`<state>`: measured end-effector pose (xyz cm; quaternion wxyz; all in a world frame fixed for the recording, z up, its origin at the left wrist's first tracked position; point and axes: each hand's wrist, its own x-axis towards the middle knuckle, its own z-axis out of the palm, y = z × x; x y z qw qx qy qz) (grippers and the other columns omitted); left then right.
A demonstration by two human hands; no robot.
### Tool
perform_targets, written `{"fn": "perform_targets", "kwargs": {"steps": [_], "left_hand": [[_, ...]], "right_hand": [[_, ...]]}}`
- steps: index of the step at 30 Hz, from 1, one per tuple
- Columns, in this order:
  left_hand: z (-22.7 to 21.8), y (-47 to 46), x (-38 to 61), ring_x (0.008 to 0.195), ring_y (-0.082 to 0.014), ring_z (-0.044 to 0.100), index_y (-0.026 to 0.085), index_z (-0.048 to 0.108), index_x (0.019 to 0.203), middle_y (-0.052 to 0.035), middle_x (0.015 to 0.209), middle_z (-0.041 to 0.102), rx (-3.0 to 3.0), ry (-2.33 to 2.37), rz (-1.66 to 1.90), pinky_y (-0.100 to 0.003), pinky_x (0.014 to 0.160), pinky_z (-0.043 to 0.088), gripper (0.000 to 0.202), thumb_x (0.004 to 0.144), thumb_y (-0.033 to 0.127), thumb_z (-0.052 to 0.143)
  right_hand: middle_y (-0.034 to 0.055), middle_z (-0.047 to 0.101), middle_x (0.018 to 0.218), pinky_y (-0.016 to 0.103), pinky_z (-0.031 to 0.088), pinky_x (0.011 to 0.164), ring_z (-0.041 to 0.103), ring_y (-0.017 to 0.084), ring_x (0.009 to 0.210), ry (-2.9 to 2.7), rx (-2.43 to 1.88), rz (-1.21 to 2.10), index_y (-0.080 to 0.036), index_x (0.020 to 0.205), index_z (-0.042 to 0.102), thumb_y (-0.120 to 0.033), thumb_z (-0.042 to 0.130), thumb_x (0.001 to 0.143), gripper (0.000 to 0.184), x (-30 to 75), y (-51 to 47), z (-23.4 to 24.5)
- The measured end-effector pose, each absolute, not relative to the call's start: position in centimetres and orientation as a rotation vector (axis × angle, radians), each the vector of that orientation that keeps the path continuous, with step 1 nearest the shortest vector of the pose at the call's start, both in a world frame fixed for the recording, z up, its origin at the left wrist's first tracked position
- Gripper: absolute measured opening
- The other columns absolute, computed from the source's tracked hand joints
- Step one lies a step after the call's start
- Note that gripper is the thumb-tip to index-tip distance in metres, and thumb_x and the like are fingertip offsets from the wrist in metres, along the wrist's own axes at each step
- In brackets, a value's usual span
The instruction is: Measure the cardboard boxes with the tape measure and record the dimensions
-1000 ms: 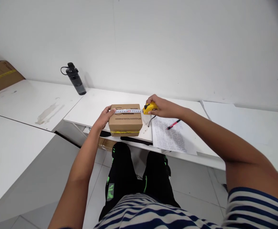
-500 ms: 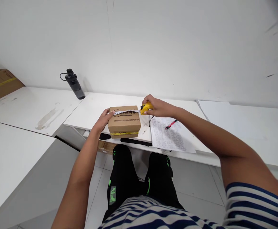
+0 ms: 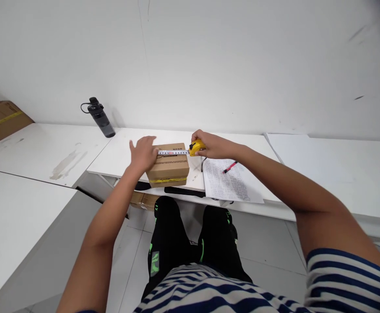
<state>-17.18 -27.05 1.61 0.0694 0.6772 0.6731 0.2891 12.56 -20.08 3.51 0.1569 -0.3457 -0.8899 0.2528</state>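
A small brown cardboard box (image 3: 170, 166) with black print and a yellow strip round its lower side sits at the desk's front edge. My right hand (image 3: 206, 143) is closed round a yellow tape measure (image 3: 195, 148) beside the box's right top edge. Its white numbered blade (image 3: 175, 152) lies across the box top. At the box's left side, my left hand (image 3: 143, 154) is open with fingers spread; its edge meets the blade, whose far end is hidden there.
Right of the box, a red and black pen (image 3: 230, 167) lies on handwritten sheets (image 3: 229, 187). Blank paper (image 3: 294, 152) is farther right. A dark water bottle (image 3: 101, 119) leans near the wall at the left. More cartons (image 3: 3, 119) stand far left.
My left hand has turned and lifted its fingers from the box's left edge, spreading them. More numbers show along the blade, which now lies straighter. The right hand still holds the tape measure.
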Motion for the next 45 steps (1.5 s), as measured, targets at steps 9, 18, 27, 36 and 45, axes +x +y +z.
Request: {"fn": "perform_targets", "kwargs": {"steps": [9, 18, 27, 36, 45], "left_hand": [[0.0, -27.2, -9.6, 0.164, -0.0408, 0.016, 0.013, 0.043, 0.162, -0.0209, 0.174, 0.029, 2.19, 1.775, 0.531, -0.059, 0.131, 0.003, 0.086, 0.095, 0.066, 0.055], [-0.4, -26.8, -9.8, 0.164, -0.0419, 0.015, 0.014, 0.039, 0.165, -0.0207, 0.175, 0.024, 2.192, 1.809, 0.479, -0.059, 0.131, 0.004, 0.095, 0.093, 0.074, 0.051], [-1.0, -26.5, -9.8, 0.164, -0.042, 0.014, 0.015, 0.039, 0.165, -0.0186, 0.176, 0.026, 2.191, 1.787, 0.518, -0.058, 0.132, 0.002, 0.096, 0.092, 0.076, 0.051], [-1.7, -25.8, -9.7, 0.164, -0.0442, 0.011, 0.014, 0.039, 0.165, -0.0167, 0.175, 0.029, 2.183, 1.741, 0.55, -0.056, 0.132, 0.0, 0.095, 0.092, 0.073, 0.054], [-1.2, -26.4, -9.5, 0.163, -0.0464, 0.012, 0.012, 0.04, 0.165, -0.019, 0.174, 0.031, 2.151, 1.741, 0.607, -0.057, 0.132, 0.001, 0.095, 0.092, 0.07, 0.057]], "right_hand": [[0.011, 0.065, 0.112, 0.041, 0.051, 0.078, 0.062, 0.027, 0.092, -2.56, -0.897, 0.688, -0.025, 0.115, 0.047, -0.027, 0.069, 0.081, 0.04, 12.4, -20.0, 3.9], [0.0096, 0.061, 0.111, 0.04, 0.051, 0.078, 0.06, 0.026, 0.093, -2.529, -0.828, 0.718, -0.027, 0.111, 0.047, -0.027, 0.069, 0.081, 0.038, 12.4, -19.6, 3.2], [0.0099, 0.061, 0.113, 0.044, 0.051, 0.083, 0.059, 0.028, 0.097, -2.449, -0.786, 0.752, -0.027, 0.107, 0.046, -0.029, 0.07, 0.08, 0.037, 12.5, -19.7, 2.4], [0.0105, 0.062, 0.121, 0.046, 0.053, 0.084, 0.058, 0.028, 0.099, -2.414, -0.77, 0.864, -0.028, 0.112, 0.046, -0.037, 0.077, 0.081, 0.044, 11.6, -19.4, 2.3], [0.0156, 0.064, 0.128, 0.055, 0.049, 0.097, 0.059, 0.037, 0.113, -2.528, -0.821, 0.605, -0.025, 0.132, 0.053, -0.042, 0.075, 0.082, 0.057, 11.5, -19.6, 2.7]]}}
